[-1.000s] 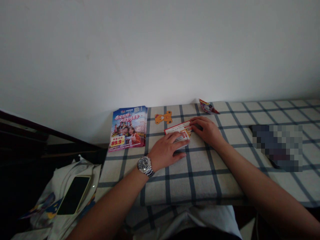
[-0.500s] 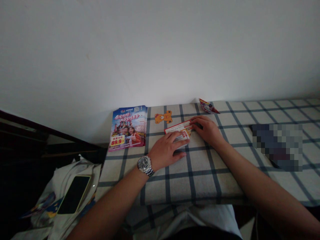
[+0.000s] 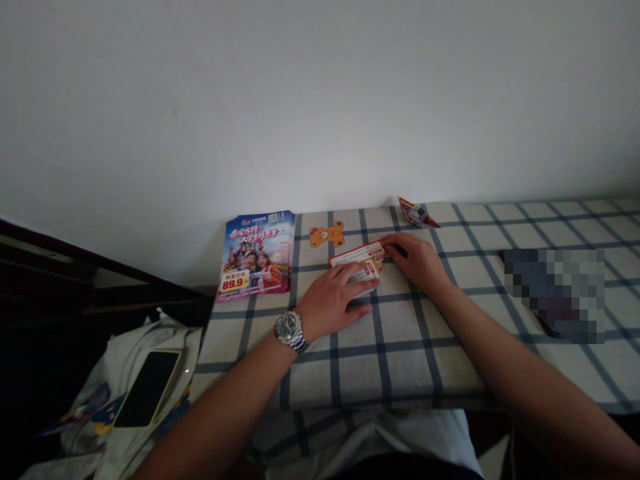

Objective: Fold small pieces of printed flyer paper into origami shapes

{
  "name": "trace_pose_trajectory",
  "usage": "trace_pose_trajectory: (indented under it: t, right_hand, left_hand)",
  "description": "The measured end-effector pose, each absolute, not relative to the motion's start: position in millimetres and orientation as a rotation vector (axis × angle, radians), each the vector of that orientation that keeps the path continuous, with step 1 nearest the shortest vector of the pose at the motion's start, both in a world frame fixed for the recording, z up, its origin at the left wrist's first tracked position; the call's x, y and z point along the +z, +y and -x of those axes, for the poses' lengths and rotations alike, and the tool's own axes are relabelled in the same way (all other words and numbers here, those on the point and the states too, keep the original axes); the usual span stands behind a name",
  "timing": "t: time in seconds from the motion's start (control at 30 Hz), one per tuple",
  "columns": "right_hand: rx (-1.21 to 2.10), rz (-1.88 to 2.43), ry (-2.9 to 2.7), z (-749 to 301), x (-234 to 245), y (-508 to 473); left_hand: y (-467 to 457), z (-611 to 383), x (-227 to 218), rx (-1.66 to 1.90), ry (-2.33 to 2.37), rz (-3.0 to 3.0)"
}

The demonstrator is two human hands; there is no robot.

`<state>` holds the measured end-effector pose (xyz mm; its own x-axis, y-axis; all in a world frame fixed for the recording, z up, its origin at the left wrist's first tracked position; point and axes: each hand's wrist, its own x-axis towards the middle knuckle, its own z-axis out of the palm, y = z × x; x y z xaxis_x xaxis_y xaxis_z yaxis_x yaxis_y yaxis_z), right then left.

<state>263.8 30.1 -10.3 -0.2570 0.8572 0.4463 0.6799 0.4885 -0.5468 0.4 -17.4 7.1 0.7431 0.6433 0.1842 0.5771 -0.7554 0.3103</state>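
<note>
A partly folded paper flyer, white with red edges and red print, lies on the checked tablecloth. My left hand, with a metal watch at the wrist, rests flat over the flyer's near left part, fingers spread, and covers some of it. At the flyer's far right corner, my right hand pinches the paper between thumb and fingers. Just beyond the flyer is a flat brown teddy bear figure.
To the left sits a stack of colourful printed flyers. A folded paper piece stands by the wall. A dark, blurred-out flat object lies right. Below the table's left edge, a phone rests on white cloth.
My right fingers have shifted slightly at the flyer's corner, and a little more of its right end shows. My left hand stays where it was.
</note>
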Motion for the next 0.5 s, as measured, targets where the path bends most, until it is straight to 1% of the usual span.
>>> trace_pose_trajectory:
  t: [0.5]
  right_hand:
    - [0.349, 1.252, -2.042, -263.4, -8.6, 26.4]
  left_hand:
    - [-17.0, -0.5, 6.1, 0.427, 0.967, -2.719]
